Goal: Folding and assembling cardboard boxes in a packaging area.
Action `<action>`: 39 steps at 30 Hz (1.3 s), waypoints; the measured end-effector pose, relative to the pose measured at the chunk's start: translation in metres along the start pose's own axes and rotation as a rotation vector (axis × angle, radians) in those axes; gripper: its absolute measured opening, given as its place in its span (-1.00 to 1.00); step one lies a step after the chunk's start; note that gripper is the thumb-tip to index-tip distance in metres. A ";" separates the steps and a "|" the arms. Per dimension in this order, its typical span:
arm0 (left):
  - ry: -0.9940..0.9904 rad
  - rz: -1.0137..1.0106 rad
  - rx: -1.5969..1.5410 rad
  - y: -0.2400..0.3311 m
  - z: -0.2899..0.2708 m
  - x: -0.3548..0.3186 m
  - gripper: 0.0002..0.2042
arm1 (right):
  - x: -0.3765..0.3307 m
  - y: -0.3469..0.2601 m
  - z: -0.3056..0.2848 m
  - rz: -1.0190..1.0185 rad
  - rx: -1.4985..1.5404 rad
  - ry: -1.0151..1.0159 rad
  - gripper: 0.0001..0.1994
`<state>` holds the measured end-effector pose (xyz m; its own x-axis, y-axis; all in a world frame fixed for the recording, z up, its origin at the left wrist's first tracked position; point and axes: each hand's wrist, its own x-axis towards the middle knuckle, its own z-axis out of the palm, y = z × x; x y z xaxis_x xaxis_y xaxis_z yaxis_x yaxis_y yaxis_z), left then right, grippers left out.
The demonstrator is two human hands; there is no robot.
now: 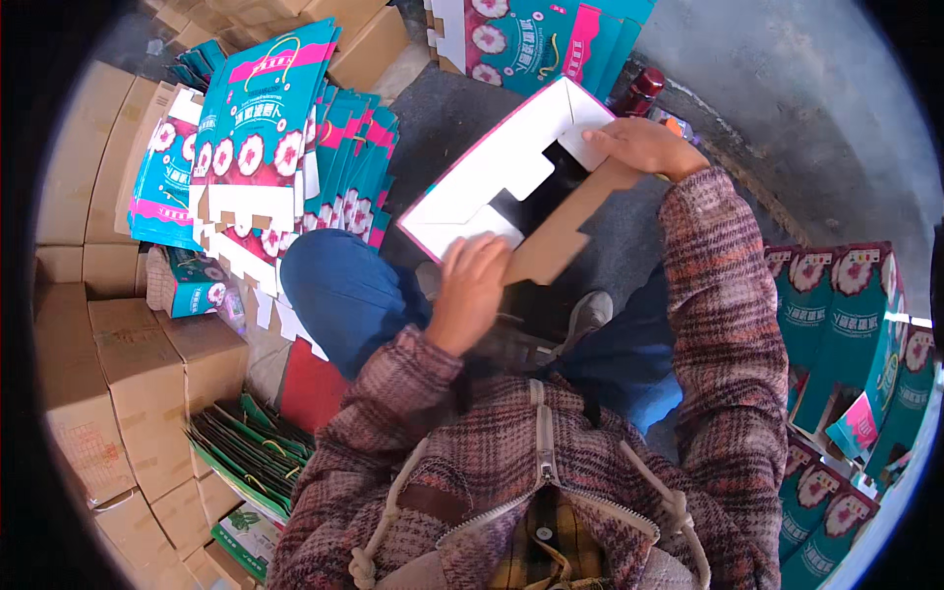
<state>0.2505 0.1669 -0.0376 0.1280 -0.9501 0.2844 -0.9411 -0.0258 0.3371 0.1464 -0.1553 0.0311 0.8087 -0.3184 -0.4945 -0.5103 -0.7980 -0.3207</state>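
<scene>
Two hands on one carton

Grey concrete floor, brown cardboard cartons stacked at left, and flattened teal boxes piled around in daylight.

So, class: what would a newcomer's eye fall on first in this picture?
Both hands hold a half-folded carton at the centre, white inside with a pink edge: the left hand at its near end, the right hand at its far end. To the left leans a stack of flat teal cartons with flower prints, beside brown boxes.
</scene>
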 end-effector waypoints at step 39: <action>0.443 -0.234 -0.173 -0.028 -0.017 -0.009 -0.47 | -0.003 -0.009 0.046 -0.337 0.061 0.565 -0.52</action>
<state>0.2806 0.1814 -0.0347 0.4836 -0.7018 0.5231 -0.8108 -0.1339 0.5698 0.1351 -0.1240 -0.0017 0.9475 -0.2896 0.1358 -0.2050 -0.8757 -0.4372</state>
